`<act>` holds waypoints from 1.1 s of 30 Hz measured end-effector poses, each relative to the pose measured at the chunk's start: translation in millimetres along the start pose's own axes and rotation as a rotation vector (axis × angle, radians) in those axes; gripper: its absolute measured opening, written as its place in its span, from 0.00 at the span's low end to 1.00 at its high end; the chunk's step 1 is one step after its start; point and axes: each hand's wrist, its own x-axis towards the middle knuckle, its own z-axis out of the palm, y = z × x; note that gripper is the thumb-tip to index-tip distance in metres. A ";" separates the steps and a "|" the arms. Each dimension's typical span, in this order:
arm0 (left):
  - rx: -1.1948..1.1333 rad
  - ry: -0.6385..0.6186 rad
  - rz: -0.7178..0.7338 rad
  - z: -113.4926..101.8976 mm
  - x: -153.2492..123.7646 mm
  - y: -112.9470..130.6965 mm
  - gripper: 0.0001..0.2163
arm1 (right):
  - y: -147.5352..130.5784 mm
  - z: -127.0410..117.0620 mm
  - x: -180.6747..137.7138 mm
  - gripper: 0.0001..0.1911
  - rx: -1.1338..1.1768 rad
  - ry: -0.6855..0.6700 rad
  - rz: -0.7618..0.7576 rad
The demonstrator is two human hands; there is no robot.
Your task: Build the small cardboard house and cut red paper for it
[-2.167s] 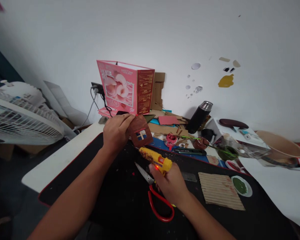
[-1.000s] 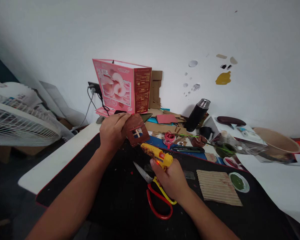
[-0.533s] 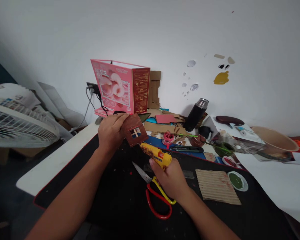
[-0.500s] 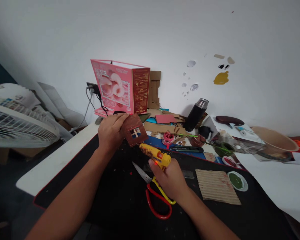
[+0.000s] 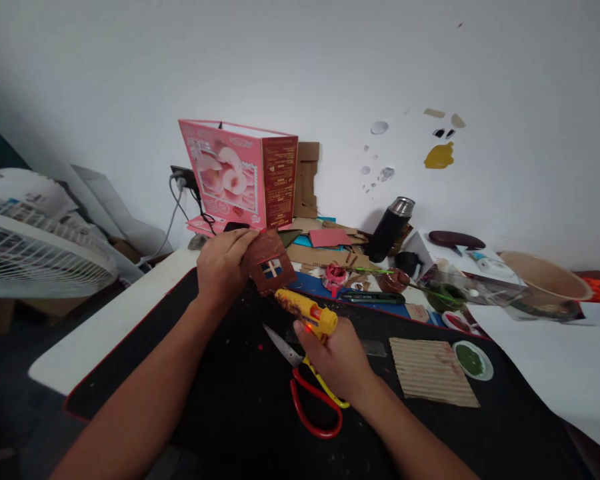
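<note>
My left hand point(image 5: 224, 265) grips a small brown cardboard house piece point(image 5: 261, 272) with a cut-out window, holding it tilted above the black mat. In my right hand point(image 5: 341, 357) is a yellow hot glue gun point(image 5: 307, 312), a red light glowing near my thumb. Its dark-stained nozzle end points left and meets or nearly meets the lower edge of the brown piece; contact cannot be made out. Under my right hand lie scissors point(image 5: 316, 410) with one red and one yellow handle, blades partly open.
Corrugated cardboard point(image 5: 430, 371) and a dish of green paint point(image 5: 473, 360) lie right. Behind are a utility knife point(image 5: 373, 297), a pink paint jar point(image 5: 334, 277), a black flask point(image 5: 390, 230), cardboard scraps point(image 5: 325, 253) and a tall pink box point(image 5: 240, 173). A white fan point(image 5: 40, 260) stands left.
The view has shifted very slightly. The glue gun has moved a little left along the lower edge of the brown piece; both holds are the same.
</note>
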 end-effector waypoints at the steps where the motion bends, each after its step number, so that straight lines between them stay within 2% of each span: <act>1: 0.004 0.001 0.002 0.0 0.2 -0.1 0.16 | 0.5 -0.7 0.3 0.16 -0.003 0.011 0.002; 5: 0.022 0.010 -0.003 -0.1 0.7 -0.3 0.16 | 0.5 -4.1 2.1 0.15 -0.008 0.041 -0.016; 14: 0.015 -0.014 -0.040 1.3 -1.3 -2.2 0.16 | -2.7 0.7 -0.8 0.15 0.031 -0.042 -0.005; 26: -0.011 -0.035 -0.099 -2.5 0.6 -3.5 0.17 | -2.0 -7.8 3.6 0.17 -0.012 0.052 -0.009; 33: -0.002 -0.037 -0.068 -2.5 0.3 -1.8 0.16 | -0.3 -5.8 3.3 0.14 -0.021 0.036 -0.004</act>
